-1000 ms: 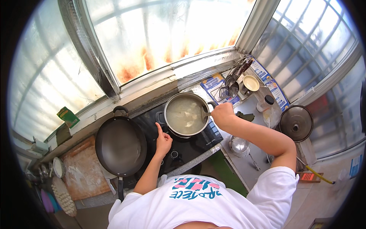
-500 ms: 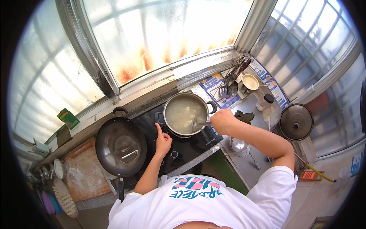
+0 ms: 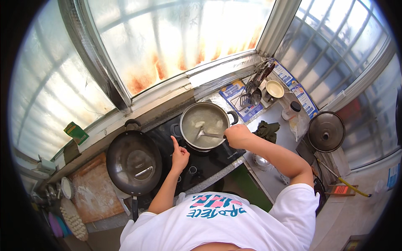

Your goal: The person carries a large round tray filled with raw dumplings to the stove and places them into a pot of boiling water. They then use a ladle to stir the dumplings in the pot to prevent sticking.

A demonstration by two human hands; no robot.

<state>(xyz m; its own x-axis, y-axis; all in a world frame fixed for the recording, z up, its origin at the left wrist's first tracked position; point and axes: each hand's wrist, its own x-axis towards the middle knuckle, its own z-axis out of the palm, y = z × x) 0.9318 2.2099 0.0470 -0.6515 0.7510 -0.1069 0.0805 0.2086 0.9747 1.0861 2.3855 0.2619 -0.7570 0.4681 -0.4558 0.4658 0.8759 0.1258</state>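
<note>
A steel pot point(image 3: 181, 130) with dark handles stands on the black stove, full of cloudy liquid with pale lumps point(image 3: 199, 124) in it. My right hand point(image 3: 238, 136), at the pot's right rim, is closed round the handle of a metal spatula point(image 3: 212, 135). The spatula's blade dips into the liquid near the middle. My left hand point(image 3: 180, 157) is just left of the pot's near side, over the stove; its index finger points away from me and the other fingers are curled. Nothing shows in it.
Left of the pot is a black wok point(image 3: 121, 167) with a lid inside. Beyond it lie a floury wooden board point(image 3: 94, 190) and a tray of pale dumplings point(image 3: 73, 217). On the right are a dark cloth point(image 3: 267, 131), a jar point(image 3: 290, 111), utensils point(image 3: 253, 92) and a round lid point(image 3: 326, 131).
My right hand and the spatula have moved left and slightly toward me, the blade now nearer the pot's middle. The lumps have shifted in the liquid. My left hand has barely moved.
</note>
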